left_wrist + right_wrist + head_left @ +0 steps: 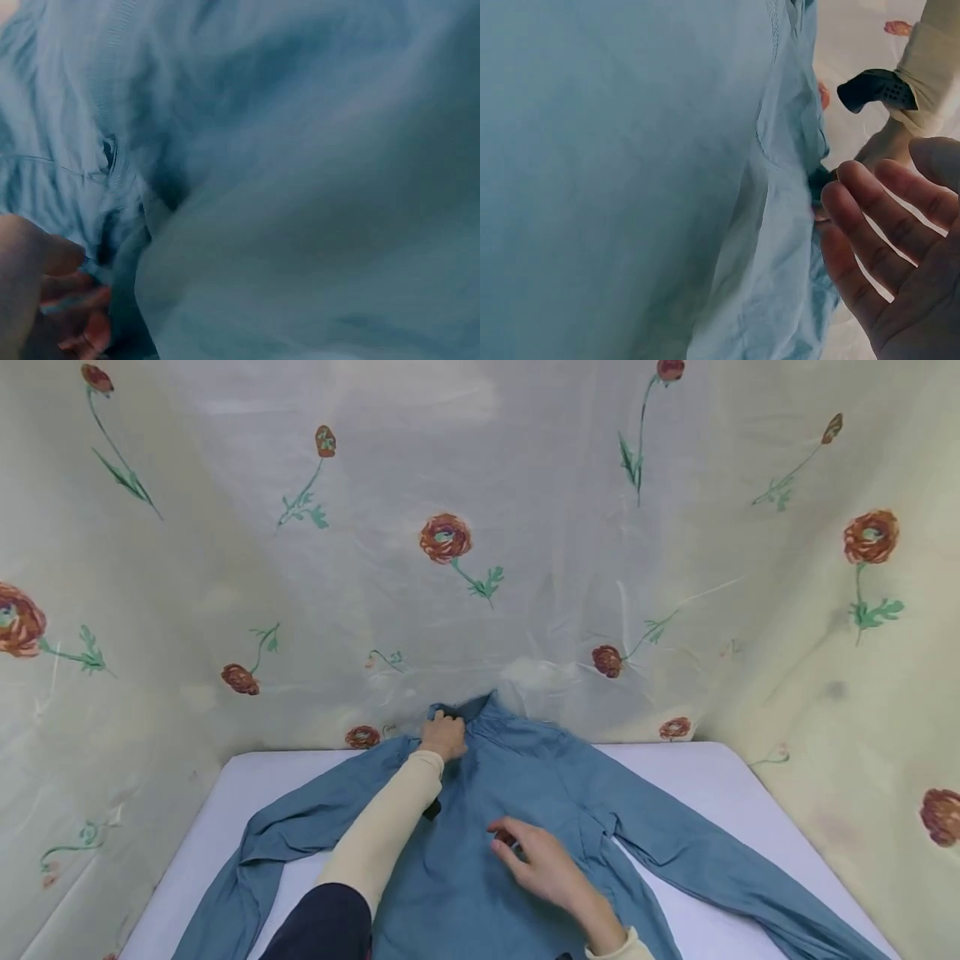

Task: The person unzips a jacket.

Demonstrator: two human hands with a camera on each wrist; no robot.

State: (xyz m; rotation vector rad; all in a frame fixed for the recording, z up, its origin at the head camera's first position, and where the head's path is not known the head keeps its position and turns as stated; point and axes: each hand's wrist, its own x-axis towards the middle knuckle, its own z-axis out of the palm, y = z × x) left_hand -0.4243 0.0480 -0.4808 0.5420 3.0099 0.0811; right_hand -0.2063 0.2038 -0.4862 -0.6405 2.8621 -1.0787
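A blue long-sleeved shirt [517, 777] lies spread out with its collar [480, 703] at the far edge of the table. At the collar's left side, my left hand [444, 737] grips the cloth with curled fingers. The left wrist view shows that hand [45, 292] at the lower left, beside folds of the shirt [262, 225]; part of its grip is hidden. Over the middle of the shirt hovers my right hand [536, 860], its fingers loosely bent and holding nothing. In the right wrist view, the right hand [900, 255] appears palm-side with fingers spread, beside the shirt [667, 172].
The white table [667, 768] shows around the shirt. Its left sleeve in view [255, 860] bends toward the near edge, and the other sleeve [720, 860] stretches to the right. Flower-patterned curtains [540, 568] hang behind and at both sides.
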